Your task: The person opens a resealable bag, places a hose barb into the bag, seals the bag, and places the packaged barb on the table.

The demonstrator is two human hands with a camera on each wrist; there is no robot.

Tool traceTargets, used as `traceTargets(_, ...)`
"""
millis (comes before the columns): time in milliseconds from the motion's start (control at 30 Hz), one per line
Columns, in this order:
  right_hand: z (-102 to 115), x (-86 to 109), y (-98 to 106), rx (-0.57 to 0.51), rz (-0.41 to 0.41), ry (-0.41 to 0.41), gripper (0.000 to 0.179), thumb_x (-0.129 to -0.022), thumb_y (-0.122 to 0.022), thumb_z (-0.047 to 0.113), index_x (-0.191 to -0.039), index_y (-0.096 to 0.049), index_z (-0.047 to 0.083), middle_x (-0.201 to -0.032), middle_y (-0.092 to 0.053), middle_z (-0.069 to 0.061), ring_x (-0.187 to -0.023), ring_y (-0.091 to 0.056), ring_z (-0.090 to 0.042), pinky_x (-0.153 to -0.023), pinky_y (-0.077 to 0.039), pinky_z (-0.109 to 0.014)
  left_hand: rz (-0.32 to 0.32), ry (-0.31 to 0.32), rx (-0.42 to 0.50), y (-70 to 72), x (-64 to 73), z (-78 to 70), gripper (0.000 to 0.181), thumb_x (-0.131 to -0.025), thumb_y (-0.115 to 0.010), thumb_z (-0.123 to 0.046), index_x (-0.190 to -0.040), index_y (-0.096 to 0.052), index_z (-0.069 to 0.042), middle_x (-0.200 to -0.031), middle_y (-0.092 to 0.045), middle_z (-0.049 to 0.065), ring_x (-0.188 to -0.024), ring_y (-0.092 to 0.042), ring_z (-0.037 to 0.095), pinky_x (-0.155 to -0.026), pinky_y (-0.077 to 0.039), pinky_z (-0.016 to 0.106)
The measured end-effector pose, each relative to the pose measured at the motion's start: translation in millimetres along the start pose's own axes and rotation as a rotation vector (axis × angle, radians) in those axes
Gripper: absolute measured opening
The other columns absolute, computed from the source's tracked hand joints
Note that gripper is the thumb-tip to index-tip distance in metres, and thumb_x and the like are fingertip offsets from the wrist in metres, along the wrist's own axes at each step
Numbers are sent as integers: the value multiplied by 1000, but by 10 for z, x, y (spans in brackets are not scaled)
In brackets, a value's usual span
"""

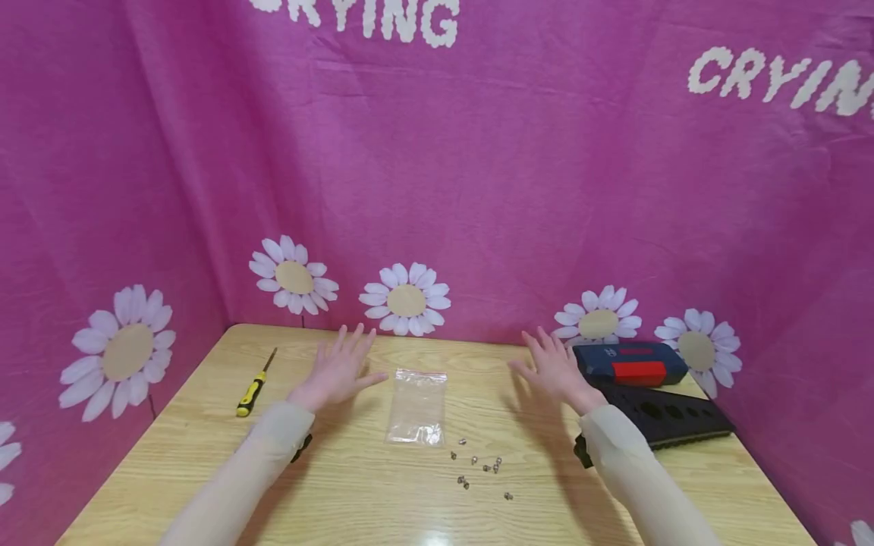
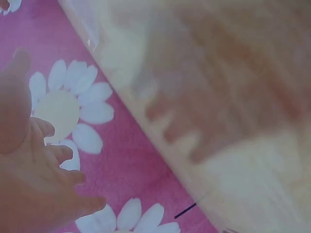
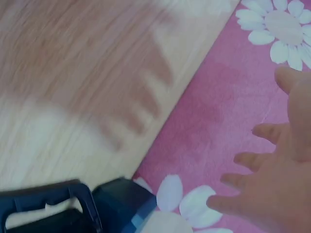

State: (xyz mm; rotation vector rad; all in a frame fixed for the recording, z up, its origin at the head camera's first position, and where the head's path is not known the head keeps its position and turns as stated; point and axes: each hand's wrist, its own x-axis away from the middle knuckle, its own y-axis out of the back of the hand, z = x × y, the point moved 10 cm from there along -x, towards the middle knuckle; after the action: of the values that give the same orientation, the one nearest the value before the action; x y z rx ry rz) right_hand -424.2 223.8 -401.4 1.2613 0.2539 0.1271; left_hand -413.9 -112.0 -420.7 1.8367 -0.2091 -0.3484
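Note:
My left hand (image 1: 339,371) is held over the table with its fingers spread, holding nothing. Between the hands lies a flat clear zip bag (image 1: 418,409) with a red line along its top, nearest to the left thumb. Fingers also spread, my right hand (image 1: 554,369) hovers to the right of the bag and grips nothing. Several small metal screws (image 1: 474,460) lie scattered below the bag. In the left wrist view the left hand (image 2: 39,174) casts a shadow on the wood; the right wrist view shows the right hand (image 3: 272,170) likewise.
A yellow and black screwdriver (image 1: 252,393) lies at the left. At the back right sit a dark blue case with a red part (image 1: 624,364) and a black holder with holes (image 1: 672,417). Pink flowered cloth (image 1: 478,189) hangs around the wooden table (image 1: 369,493).

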Motion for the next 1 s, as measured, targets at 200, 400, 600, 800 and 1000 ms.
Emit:
traceTargets(200, 216, -38, -81, -59, -25, 126, 66, -98, -57, 37, -146, -40, -5, -152, -33, -36, -141, -31, -55, -113, -27, -67, -2, -51, 9, -162, 118, -73, 87, -93, -59, -54, -156, -23, -6, -164, -18, 22, -150, -16, 48, -114, -16, 73)
traceTargets(400, 330, -90, -254, -198, 36, 176, 64, -99, -58, 31, -144, -39, -10, -149, -37, -37, -138, -37, -52, -113, -32, -61, 30, -118, 22, -275, 256, -213, 86, -93, -61, -52, -155, -26, -3, -163, -20, 22, -149, -19, 47, -114, -19, 71)
traceTargets(600, 403, -142, -402, -312, 89, 192, 60, -99, -58, 28, -141, -42, -12, -143, -47, -33, -133, -46, -48, -110, -38, -57, 103, -160, 32, -415, 370, -357, 85, -94, -58, -55, -156, -26, -6, -164, -20, 18, -151, -18, 43, -117, -18, 68)
traceTargets(800, 457, -205, -508, -377, 129, 173, 57, -99, -57, 27, -140, -45, -11, -142, -50, -31, -128, -51, -49, -108, -42, -56, 137, -200, 49, -498, 421, -492, 79, -96, -55, -53, -155, -28, -6, -164, -22, 15, -151, -20, 43, -116, -19, 68)
traceTargets(1000, 480, -289, -659, -469, 172, 132, 55, -98, -59, 26, -139, -47, -8, -138, -55, -29, -122, -57, -44, -105, -47, -51, 153, -233, 34, -596, 438, -578, 75, -99, -49, -53, -155, -29, -7, -164, -24, 15, -151, -22, 42, -116, -21, 68)
